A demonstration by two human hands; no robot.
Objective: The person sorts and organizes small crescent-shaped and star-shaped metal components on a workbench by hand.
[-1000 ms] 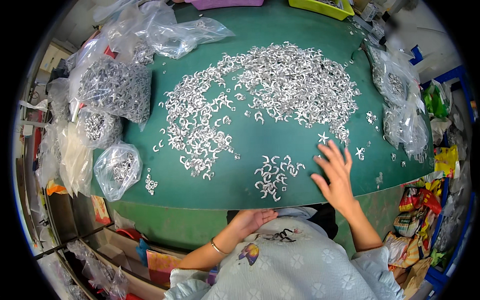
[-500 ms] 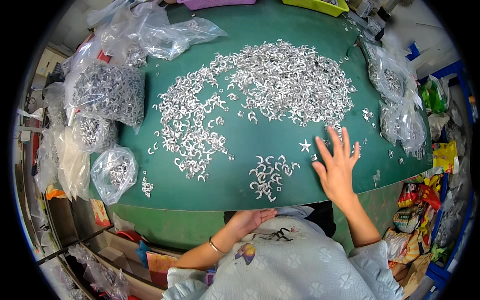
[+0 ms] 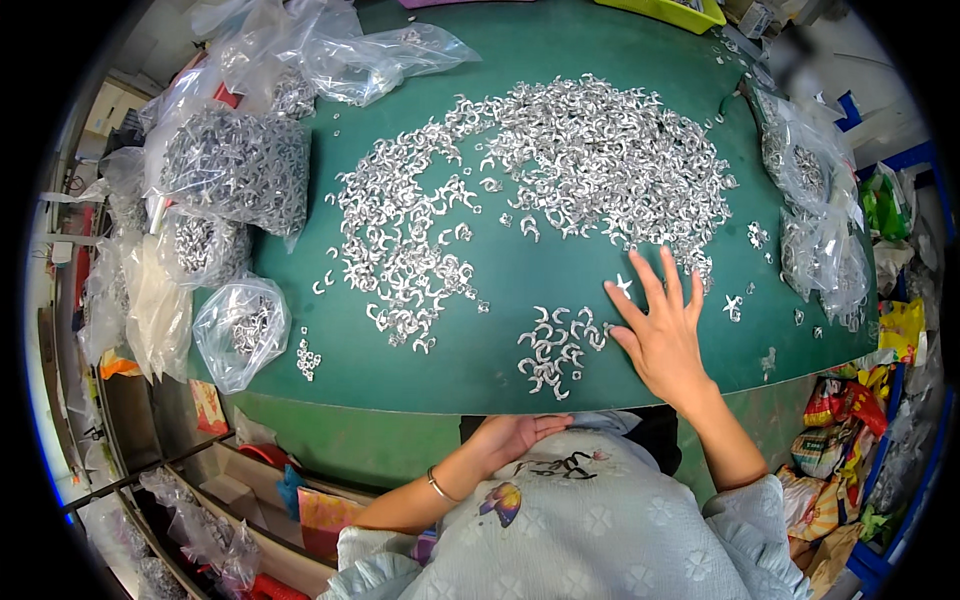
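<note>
My right hand [image 3: 662, 333] lies flat on the green table [image 3: 440, 375], fingers spread, its fingertips beside a single star-shaped metal piece [image 3: 624, 286]. Just left of it is a small cluster of curved silver metal parts [image 3: 555, 347]. A large spread of the same parts [image 3: 600, 165] covers the table's far middle, and a second band [image 3: 400, 255] runs down the left. My left hand [image 3: 515, 436] rests palm up below the table's near edge, against my lap, with nothing visible in it.
Clear plastic bags full of metal parts [image 3: 235, 165] pile along the table's left side, with a smaller bag [image 3: 240, 325] near the front left. More bags [image 3: 815, 200] sit at the right edge. A yellow tray [image 3: 670, 10] stands at the back.
My right hand has slid a little away from me and to the left across the table, toward the star-shaped piece. My left hand stays below the table edge.
</note>
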